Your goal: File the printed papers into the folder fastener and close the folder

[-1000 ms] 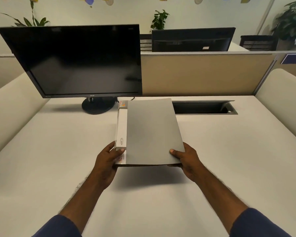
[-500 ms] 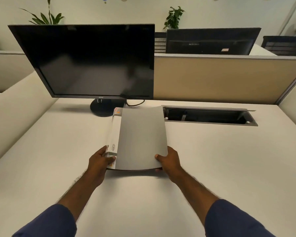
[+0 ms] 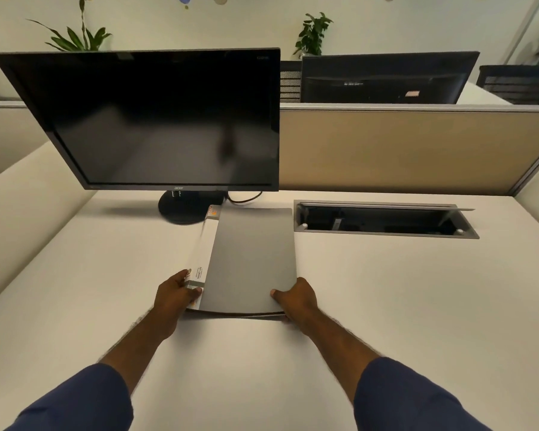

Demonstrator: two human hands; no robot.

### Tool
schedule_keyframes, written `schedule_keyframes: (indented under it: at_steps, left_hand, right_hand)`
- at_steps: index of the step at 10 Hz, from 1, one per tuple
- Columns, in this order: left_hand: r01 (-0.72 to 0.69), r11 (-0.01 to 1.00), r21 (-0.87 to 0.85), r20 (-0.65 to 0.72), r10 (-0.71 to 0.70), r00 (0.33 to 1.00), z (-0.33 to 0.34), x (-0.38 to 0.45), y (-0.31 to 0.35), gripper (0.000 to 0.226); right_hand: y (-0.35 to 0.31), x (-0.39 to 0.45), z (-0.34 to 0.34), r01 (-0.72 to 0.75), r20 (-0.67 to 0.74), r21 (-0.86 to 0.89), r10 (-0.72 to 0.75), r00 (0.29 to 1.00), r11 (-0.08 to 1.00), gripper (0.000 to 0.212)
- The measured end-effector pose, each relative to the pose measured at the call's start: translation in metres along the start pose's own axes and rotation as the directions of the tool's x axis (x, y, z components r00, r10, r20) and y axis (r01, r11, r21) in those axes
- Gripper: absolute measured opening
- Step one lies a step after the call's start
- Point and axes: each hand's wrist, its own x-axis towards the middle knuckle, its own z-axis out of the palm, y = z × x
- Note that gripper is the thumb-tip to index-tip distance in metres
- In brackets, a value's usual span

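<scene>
A closed grey folder (image 3: 251, 259) with a white labelled spine strip on its left lies in the middle of the white desk (image 3: 402, 306), its near edge slightly bowed. My left hand (image 3: 176, 295) grips the folder's near left corner at the spine, thumb on top. My right hand (image 3: 296, 298) holds the near right corner, thumb on the cover and fingers underneath. No loose papers show; whatever is inside the folder is hidden.
A black monitor (image 3: 156, 119) on a round stand (image 3: 187, 208) stands just behind the folder, its cable trailing right. An open cable tray slot (image 3: 383, 220) is sunk in the desk at the right. Beige partitions enclose the desk.
The folder has come down from a raised position onto the desk and sits lower and flatter, with both hands holding the same corners. The view has tilted and shifted.
</scene>
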Motion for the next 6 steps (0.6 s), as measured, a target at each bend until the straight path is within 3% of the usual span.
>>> schedule_keyframes:
  at_steps: [1,3,5,6]
  left_hand:
    - [-0.129,0.967,0.218,0.018,0.128,0.992,0.000,0.003,-0.003,0.035]
    - [-0.115,0.746,0.655,-0.043,0.189,0.981,0.006,0.007,-0.017,0.049]
    - [-0.128,0.580,0.805,-0.001,0.217,0.976,0.002,0.004,-0.020,0.056]
    - [-0.197,0.536,0.821,-0.027,0.380,0.925,0.003,0.000,-0.022,0.062]
  right_hand:
    - [-0.004,0.003,0.003,-0.004,-0.052,-0.199,-0.007,0.999,0.980,0.064]
    - [0.002,-0.004,0.008,0.008,-0.092,-0.490,-0.061,0.994,0.872,0.060]
    - [0.005,-0.014,-0.008,0.057,-0.169,-0.587,-0.191,0.967,0.807,0.056]
    - [0.008,-0.018,-0.020,0.119,-0.219,-0.624,-0.319,0.922,0.773,0.057]
